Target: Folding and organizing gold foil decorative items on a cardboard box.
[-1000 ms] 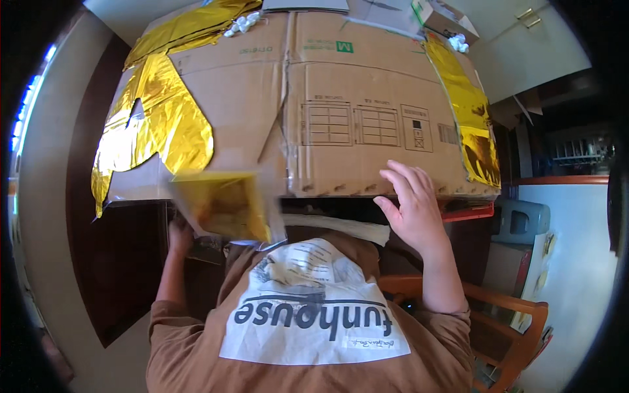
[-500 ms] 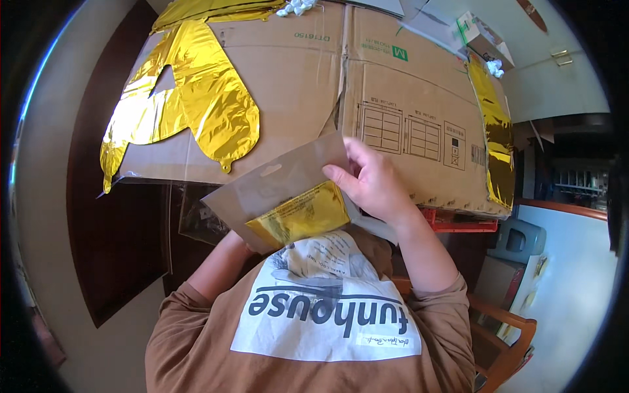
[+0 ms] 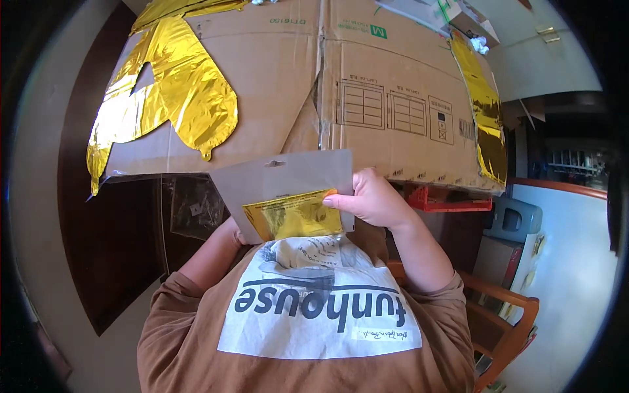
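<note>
The right hand (image 3: 377, 200) pinched a pouch (image 3: 285, 187). The left hand (image 3: 230, 230), mostly hidden, had an unclear grip. Beyond it lay foil (image 3: 200, 98).

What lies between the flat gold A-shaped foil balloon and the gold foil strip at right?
Brown printed cardboard with a near-vertical seam, in the head view.

1. This looks like a room in a home.
2. A wooden chair (image 3: 528, 321) with arms stands at the right.
3. A pale cupboard (image 3: 524, 62) has metal handles (image 3: 549, 35); a dark, door-like panel (image 3: 98, 196) stands left.
</note>
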The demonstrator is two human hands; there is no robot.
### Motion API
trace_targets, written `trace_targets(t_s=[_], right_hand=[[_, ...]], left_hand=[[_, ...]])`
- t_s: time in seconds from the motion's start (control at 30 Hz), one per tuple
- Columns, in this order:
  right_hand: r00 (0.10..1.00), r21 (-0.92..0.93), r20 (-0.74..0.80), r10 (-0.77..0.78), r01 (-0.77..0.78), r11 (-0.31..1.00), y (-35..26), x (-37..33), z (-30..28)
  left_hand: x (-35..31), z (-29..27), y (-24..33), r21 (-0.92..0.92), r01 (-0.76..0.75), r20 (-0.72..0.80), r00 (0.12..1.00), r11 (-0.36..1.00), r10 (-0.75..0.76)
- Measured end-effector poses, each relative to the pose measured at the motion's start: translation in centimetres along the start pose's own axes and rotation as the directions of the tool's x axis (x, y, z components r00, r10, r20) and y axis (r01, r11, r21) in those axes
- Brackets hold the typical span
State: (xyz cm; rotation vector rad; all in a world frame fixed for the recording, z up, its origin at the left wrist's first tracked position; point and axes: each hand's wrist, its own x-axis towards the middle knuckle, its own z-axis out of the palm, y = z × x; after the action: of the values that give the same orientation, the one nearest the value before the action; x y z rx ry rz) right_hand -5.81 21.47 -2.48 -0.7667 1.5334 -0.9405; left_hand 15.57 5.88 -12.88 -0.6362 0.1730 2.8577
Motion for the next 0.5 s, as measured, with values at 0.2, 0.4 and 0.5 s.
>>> trace_targets(t_s=[0.2,0.4,0.5], right_hand=[[0.98,0.193,-0.159,-0.122,0.152,0.969,1.0,-2.4,-1.7],[0.927,0.023,-0.319,-0.197,0.215,0.976,-1.2,0.5,-11.9],[0.941,0.125,-0.306,-0.145,0.191,0.974,-1.9,3.2,-16.9]], left_hand=[[-3.5,-5.1,0.8,0.364,-0.006,-0.399,0.902,0.931,0.162],[-11.2,-22.9,6.3,0.298,-0.131,-0.64,0.708,0.946,0.3],[-14.8,-29.2,9.0,0.43,-0.145,-0.755,0.484,0.891,0.443]])
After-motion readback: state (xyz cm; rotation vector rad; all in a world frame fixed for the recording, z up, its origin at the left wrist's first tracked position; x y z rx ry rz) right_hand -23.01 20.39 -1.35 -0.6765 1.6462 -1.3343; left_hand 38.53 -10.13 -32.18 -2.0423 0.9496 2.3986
